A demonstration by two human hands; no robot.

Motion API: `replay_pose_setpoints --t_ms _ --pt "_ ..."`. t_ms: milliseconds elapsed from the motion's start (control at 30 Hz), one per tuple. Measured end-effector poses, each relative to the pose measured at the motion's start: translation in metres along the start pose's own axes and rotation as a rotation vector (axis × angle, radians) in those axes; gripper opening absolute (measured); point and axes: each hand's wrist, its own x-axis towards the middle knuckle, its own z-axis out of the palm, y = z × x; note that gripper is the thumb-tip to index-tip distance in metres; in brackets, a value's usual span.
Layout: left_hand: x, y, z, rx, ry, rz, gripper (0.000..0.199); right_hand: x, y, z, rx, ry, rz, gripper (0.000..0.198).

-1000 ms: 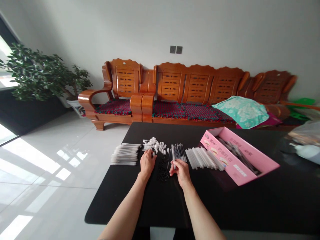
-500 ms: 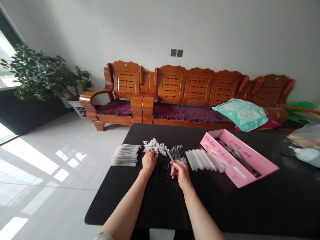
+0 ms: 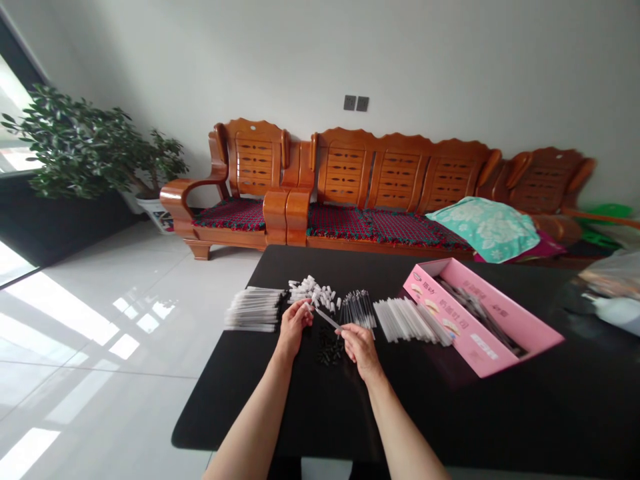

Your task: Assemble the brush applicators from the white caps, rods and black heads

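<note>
My right hand [image 3: 359,347] is closed on a pen barrel [image 3: 327,319], its tip slanting up and left. My left hand [image 3: 296,323] pinches a small white pen cap [image 3: 308,307] close to that tip; I cannot tell whether they touch. Just beyond the hands lies a heap of white pen caps [image 3: 314,291]. Small black plugs [image 3: 327,350] are scattered between my wrists. Dark pen refills [image 3: 358,311] lie beyond my right hand, with a row of translucent white barrels [image 3: 406,320] to their right. Left of my left hand is a stack of capped-looking pens [image 3: 253,309].
A pink box [image 3: 475,333] with dark, thin items inside stands at the right of the black table [image 3: 225,393]. Farther right are a plastic bag and a white object [image 3: 617,312]. Behind the table runs a wooden sofa [image 3: 345,173] with a teal pillow [image 3: 493,227].
My left hand has lifted from the heap with a white cap. My right hand has tilted the barrel leftward, bringing its tip near the cap.
</note>
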Motion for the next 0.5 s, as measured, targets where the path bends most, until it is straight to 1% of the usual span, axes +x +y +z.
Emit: replay_pose_setpoints --t_ms 100,267,500 --pt "0.0006 0.0012 0.0014 -0.020 0.004 -0.023 0.052 0.0009 0.0017 0.0002 -0.022 0.004 -0.010 0.022" --pt "0.0022 -0.0013 0.0011 -0.030 -0.017 -0.029 0.048 0.0025 0.0050 -0.0007 -0.045 -0.003 -0.019 0.023" --pt "-0.0020 0.0023 0.0043 0.060 -0.048 -0.029 0.046 0.0033 0.0056 0.0029 -0.066 0.018 -0.010 0.024"
